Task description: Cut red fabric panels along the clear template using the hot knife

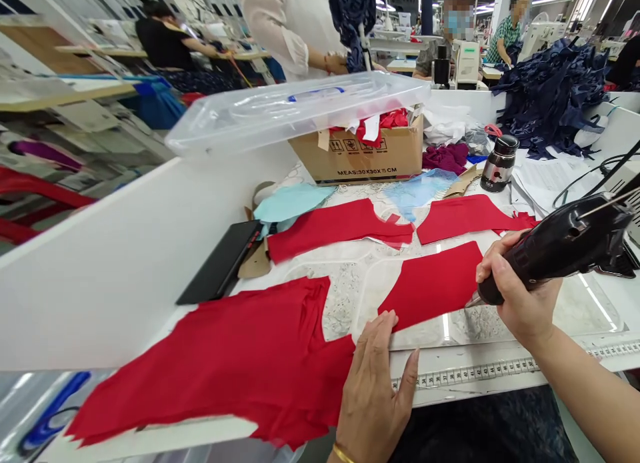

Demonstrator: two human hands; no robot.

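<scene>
My right hand (527, 303) is wrapped round a black hand-held power tool (565, 239) with a pointed metal tip. The tip sits at the lower right edge of a red cut fabric piece (435, 283). My left hand (373, 383) lies flat with fingers stretched, fingertips on that piece's lower left corner. Left of this hand, and touching it, a large stack of red fabric (225, 356) spreads over the table. Two more red pieces lie farther back, a left one (330, 226) and a right one (463, 217).
A tape measure (470, 374) runs along the table's front edge. Behind the fabric stand a cardboard box (360, 157), a clear plastic lid (240, 119) and a dark bottle (500, 163). A black flat case (220, 263) lies left. Navy fabric (555, 96) is heaped back right; other people work beyond.
</scene>
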